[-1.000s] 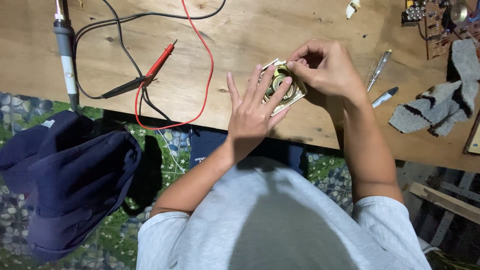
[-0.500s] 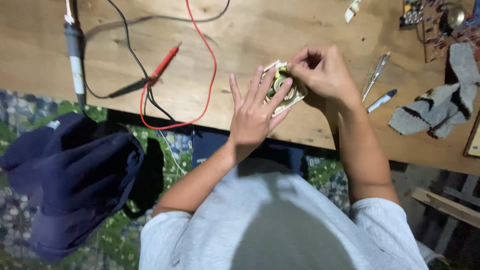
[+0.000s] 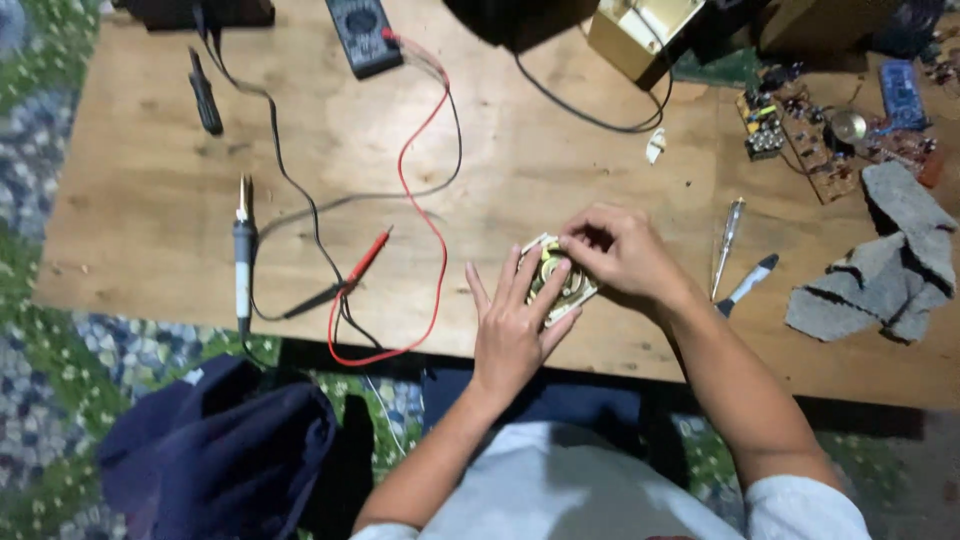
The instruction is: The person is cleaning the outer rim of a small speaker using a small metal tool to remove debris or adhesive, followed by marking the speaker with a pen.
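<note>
I see a multimeter point(image 3: 362, 33) at the far edge of the tabletop point(image 3: 140, 200), its red lead point(image 3: 425, 210) looping toward the near edge. A soldering iron point(image 3: 243, 250) lies near the left side. Circuit boards point(image 3: 800, 130) crowd the far right corner, a grey rag point(image 3: 885, 260) sits at the right edge, and a screwdriver point(image 3: 727, 245) lies beside a pen point(image 3: 748, 284).

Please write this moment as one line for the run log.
left hand: flat on small round metal speaker part | right hand: pinching its top edge | surface: wooden table
</note>
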